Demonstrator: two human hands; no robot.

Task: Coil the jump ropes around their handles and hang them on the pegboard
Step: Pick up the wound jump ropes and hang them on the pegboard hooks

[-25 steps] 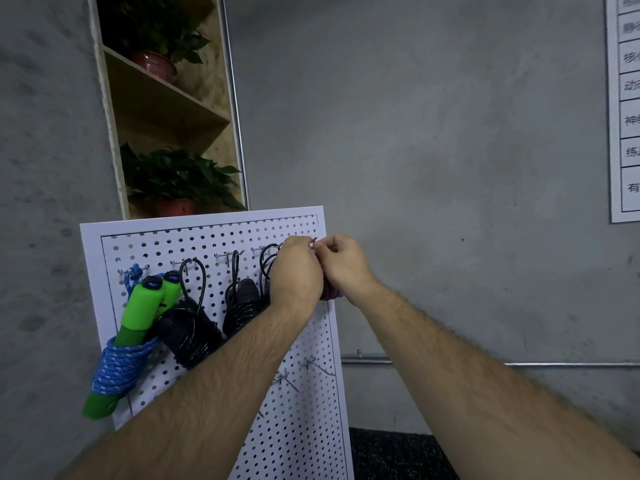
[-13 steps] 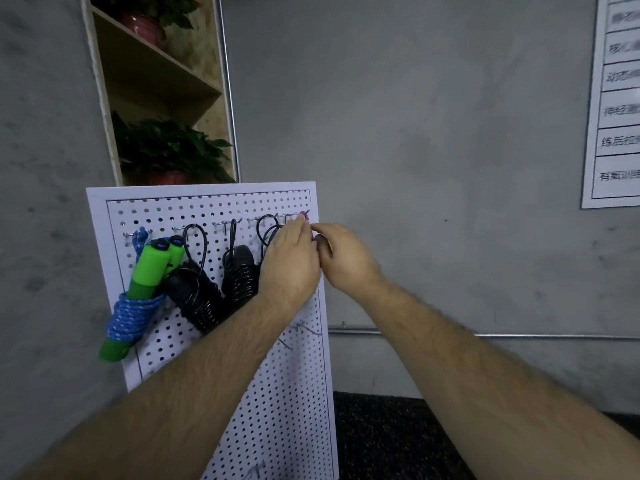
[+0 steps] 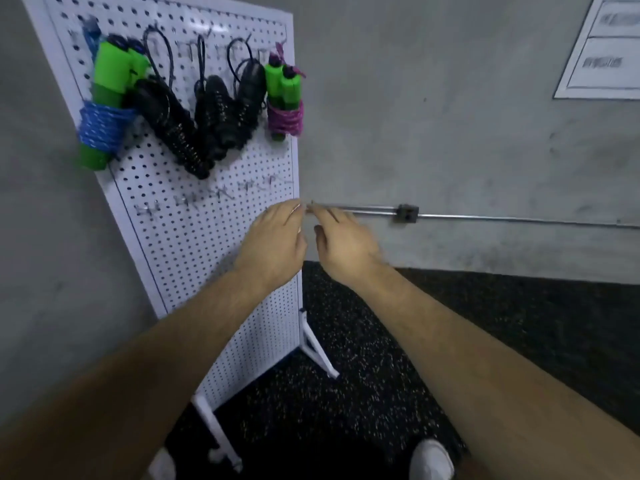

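**Head view: both hands empty, low at the board's right edge, with the hung ropes above them**

- Left hand [image 3: 273,244] and right hand [image 3: 343,244] are side by side and close but not touching. The fingers of both are stretched out, loosely together and pointing up. Neither appears to hold anything, though the fingertips are blurred.
- The jump rope with green foam handles wound in magenta cord [image 3: 284,102] is straight above the left fingertips and well apart from them. Its long axis is near vertical, caps up, and it hangs from a top-row hook at the right edge of the white perforated pegboard [image 3: 207,258]. The left hand is the nearer one.
- Further up and left of the fingers are three black coiled ropes [image 3: 207,123], tilted. Beyond them is a green-handled rope wound in blue cord [image 3: 104,112].
- A row of bare metal hooks [image 3: 221,195] is just above and left of the left fingertips.
- Judgement: every rope in view is coiled and hung, and no loose rope is visible. Any further rope would have to be fetched from out of frame.

Surface and room:
- The board stands on white feet [image 3: 315,348] on a black speckled rubber floor [image 3: 381,375].
- Beyond the fingers are a grey concrete wall, a thin metal conduit [image 3: 485,216] and a white wall chart [image 3: 606,46].
- A white shoe [image 3: 431,459] is below the right forearm.
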